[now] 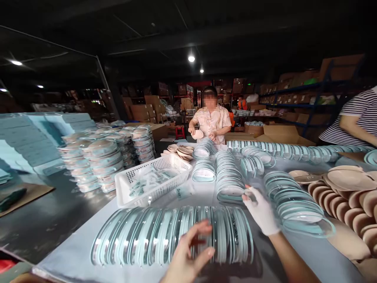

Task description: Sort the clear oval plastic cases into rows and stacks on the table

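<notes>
My left hand (191, 251) is bare, with fingers and thumb spread in front of a long row of clear oval plastic packs with pale teal edges (141, 236). The packs stand on edge, side by side; the fingers blur slightly, and I cannot tell if they touch them. In a white glove with bare fingertips, my right hand (262, 210) reaches forward, thumb and forefinger curved apart beside the near end of another row of packs (229, 177). To its right, more clear packs (294, 204) lean in a row. Several beige oval cups (350, 200) are piled farther right.
A white perforated basket (153, 196) holds small plastic sachets; one sachet (183, 192) lies beside it. Stacked packs (103, 157) stand at left. Across the table, a person (212, 122) holds a beige cup (197, 134). Another person in stripes (353, 118) is at right.
</notes>
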`<action>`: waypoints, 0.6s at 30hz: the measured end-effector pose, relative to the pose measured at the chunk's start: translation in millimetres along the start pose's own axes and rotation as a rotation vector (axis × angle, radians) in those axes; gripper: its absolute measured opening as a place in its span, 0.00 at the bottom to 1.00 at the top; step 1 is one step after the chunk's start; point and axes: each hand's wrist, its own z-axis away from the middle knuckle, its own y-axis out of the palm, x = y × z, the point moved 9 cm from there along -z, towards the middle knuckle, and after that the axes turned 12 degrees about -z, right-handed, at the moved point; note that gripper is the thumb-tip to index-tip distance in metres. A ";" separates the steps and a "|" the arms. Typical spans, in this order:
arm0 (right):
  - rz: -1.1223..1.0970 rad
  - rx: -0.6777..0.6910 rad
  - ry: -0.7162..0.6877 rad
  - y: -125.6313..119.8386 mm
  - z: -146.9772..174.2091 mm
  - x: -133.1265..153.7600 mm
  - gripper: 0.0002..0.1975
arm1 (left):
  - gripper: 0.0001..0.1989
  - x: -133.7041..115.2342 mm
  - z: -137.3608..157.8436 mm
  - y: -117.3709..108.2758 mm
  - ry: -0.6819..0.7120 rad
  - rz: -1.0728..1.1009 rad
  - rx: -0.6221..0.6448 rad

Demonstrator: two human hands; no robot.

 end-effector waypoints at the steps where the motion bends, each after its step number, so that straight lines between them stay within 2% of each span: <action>1: -0.058 0.042 -0.004 1.1 13.1 3.3 0.28 | 0.35 -9.5 -11.6 -3.7 0.060 -0.170 -0.041; 3: -0.088 0.178 0.009 11.4 37.5 4.1 0.31 | 0.47 -23.8 -36.9 11.9 0.165 -0.467 0.024; 5: -0.087 0.256 0.069 19.1 55.7 -5.3 0.30 | 0.54 -23.0 -57.8 39.5 0.184 -0.702 0.170; 7: -0.108 0.270 0.145 20.6 66.1 -18.4 0.29 | 0.54 -15.8 -68.6 61.2 0.164 -0.865 0.279; 9: -0.079 0.223 0.189 15.3 69.3 -28.5 0.28 | 0.52 -10.4 -70.9 72.7 0.163 -0.946 0.319; 11: -0.071 0.164 0.198 9.0 68.4 -33.8 0.26 | 0.52 -7.8 -69.3 76.5 0.183 -0.971 0.311; 14: -0.252 0.109 0.210 4.3 65.1 -44.0 0.23 | 0.52 -5.6 -68.7 74.3 0.210 -0.980 0.278; 18: -0.495 -0.077 0.331 -21.7 68.2 -82.5 0.25 | 0.49 -3.0 -77.0 58.1 0.171 -0.982 0.238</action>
